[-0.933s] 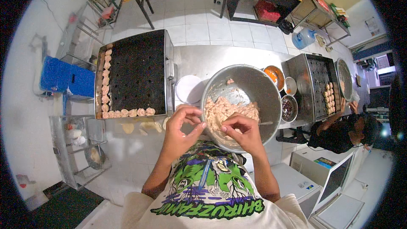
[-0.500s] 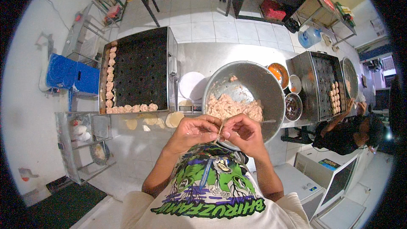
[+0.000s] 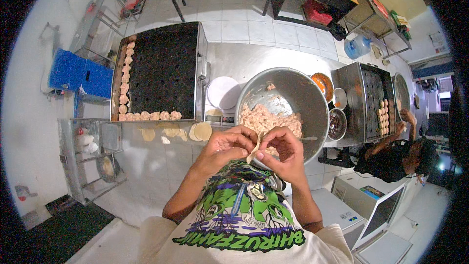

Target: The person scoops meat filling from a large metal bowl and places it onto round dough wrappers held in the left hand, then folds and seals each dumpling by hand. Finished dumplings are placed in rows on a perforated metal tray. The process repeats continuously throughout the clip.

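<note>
A thin, pale dumpling wrapper point(image 3: 254, 151) stands nearly edge-on between my hands, over the near rim of a big metal bowl point(image 3: 312, 93). My left hand point(image 3: 225, 149) pinches its left side with thumb and fingers. On the other side my right hand point(image 3: 283, 152) grips it between thumb and fingertips. Whether filling lies inside the wrapper cannot be made out. Pink minced meat filling point(image 3: 268, 116) fills the bottom of the bowl, partly behind my fingers. Several loose round wrappers point(image 3: 201, 131) lie to the left of my left hand.
At left a dark perforated steamer tray point(image 3: 163, 68) carries dumplings point(image 3: 125, 88) along two edges. A white round disc point(image 3: 223, 92) sits beside the bowl. Small bowls, one with orange contents point(image 3: 322, 85), stand right. Beyond is another tray point(image 3: 373, 85), with a co-worker point(image 3: 391, 159) near it.
The wrapper has tilted and shows more of its pale edge between my fingertips. My hands have shifted slightly, still pinching it. The surroundings have moved a little in view.
</note>
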`<state>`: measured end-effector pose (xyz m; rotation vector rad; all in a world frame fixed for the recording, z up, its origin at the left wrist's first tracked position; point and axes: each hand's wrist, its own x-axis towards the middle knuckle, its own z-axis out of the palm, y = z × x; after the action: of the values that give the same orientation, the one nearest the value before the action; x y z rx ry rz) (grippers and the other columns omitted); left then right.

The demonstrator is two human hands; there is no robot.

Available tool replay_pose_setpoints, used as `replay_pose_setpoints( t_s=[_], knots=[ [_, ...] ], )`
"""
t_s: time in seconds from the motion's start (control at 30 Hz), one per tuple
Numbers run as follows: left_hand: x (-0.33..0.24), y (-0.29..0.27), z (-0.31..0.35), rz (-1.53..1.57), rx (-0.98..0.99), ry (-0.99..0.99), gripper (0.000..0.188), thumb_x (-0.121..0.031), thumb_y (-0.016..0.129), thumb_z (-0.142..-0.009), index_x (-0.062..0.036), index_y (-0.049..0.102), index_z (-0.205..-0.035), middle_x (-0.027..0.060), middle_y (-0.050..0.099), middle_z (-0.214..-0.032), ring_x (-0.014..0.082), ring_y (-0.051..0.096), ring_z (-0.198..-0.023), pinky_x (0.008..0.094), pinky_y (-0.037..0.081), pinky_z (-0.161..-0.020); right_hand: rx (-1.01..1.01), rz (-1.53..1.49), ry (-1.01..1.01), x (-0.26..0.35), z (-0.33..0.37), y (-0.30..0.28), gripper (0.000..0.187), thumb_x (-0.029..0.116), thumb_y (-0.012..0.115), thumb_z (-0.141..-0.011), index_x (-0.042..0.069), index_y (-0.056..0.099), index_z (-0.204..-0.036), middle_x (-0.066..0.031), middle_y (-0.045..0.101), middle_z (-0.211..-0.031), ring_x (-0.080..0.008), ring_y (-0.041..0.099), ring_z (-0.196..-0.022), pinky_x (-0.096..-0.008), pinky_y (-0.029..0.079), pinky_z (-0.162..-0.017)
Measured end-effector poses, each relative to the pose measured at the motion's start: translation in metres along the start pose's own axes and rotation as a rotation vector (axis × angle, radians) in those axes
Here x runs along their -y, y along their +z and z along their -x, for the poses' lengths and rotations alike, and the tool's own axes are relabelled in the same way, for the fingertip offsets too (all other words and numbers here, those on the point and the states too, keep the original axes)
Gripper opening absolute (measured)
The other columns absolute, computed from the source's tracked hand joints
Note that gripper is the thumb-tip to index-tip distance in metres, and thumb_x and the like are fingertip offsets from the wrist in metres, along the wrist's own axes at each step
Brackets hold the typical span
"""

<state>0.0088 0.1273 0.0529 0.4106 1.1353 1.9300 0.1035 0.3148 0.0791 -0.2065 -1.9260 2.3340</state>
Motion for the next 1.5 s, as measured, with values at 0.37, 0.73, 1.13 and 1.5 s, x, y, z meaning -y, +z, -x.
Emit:
replay_pose_setpoints(
  t_s=[0.37,0.73,1.13,1.5],
  knots=[
    [0.002,0.005,0.001,0.017,0.011,0.038,0.015,0.0,0.073,-0.088,0.0045,0.073,-0.102,0.0147,0.062,-0.125,0.0196,0.062,-0.113,0.0327,0.051,-0.096,0.009,0.039,0.001,0.001,-0.001,-0.01,0.031,-0.002,0.078,-0.083,0.001,0.058,-0.107,-0.0061,0.062,-0.099,-0.0132,0.062,-0.091,-0.0305,0.051,-0.086],
    [0.008,0.004,-0.011,-0.104,0.034,0.09,0.008,0.002,0.07,-0.088,0.0046,0.072,-0.095,0.0139,0.064,-0.119,0.0178,0.062,-0.108,0.0296,0.05,-0.09,0.045,0.092,-0.028,0.004,-0.007,-0.018,0.027,-0.002,0.077,-0.083,0.001,0.059,-0.103,-0.0056,0.062,-0.098,-0.0122,0.061,-0.091,-0.0292,0.051,-0.085],
    [0.002,0.015,-0.019,0.195,-0.059,0.016,0.029,0.004,0.074,-0.085,-0.0004,0.063,-0.112,0.0109,0.066,-0.117,0.0166,0.062,-0.111,0.0318,0.051,-0.098,0.038,0.062,-0.006,0.006,-0.012,-0.03,0.023,0.005,0.072,-0.089,-0.001,0.061,-0.108,-0.0085,0.065,-0.103,-0.017,0.064,-0.097,-0.0327,0.051,-0.088],
    [0.034,-0.059,0.022,0.802,-0.218,-0.002,0.032,-0.008,0.059,-0.089,-0.0066,0.062,-0.121,0.0241,0.068,-0.121,0.0389,0.064,-0.118,0.0519,0.048,-0.106,0.362,1.77,0.556,-0.097,0.003,-0.187,0.03,0.026,0.055,-0.096,0.003,0.074,-0.099,-0.0175,0.075,-0.101,-0.0372,0.072,-0.098,-0.0596,0.051,-0.088]
  ],
)
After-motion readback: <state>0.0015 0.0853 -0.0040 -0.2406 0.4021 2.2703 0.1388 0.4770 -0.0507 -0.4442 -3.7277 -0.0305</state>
